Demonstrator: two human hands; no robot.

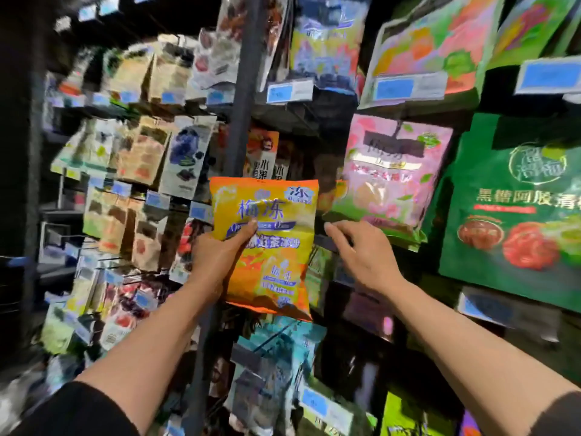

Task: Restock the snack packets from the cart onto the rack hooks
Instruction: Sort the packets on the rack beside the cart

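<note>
An orange and yellow snack packet (270, 243) with blue lettering is held up in front of the rack, just right of a dark upright post (243, 99). My left hand (220, 250) grips its left side, thumb across the front. My right hand (361, 250) reaches to the packet's right edge with fingers curled at a dark hook tag (325, 242) under a pink packet (390, 180); whether it grips anything is unclear. The cart is out of view.
Hanging packets fill the rack: brown and blue ones (151, 152) at left, a big green packet (515, 212) at right, a teal one (276, 366) below. Blue price tags (290, 91) stick out on hook ends.
</note>
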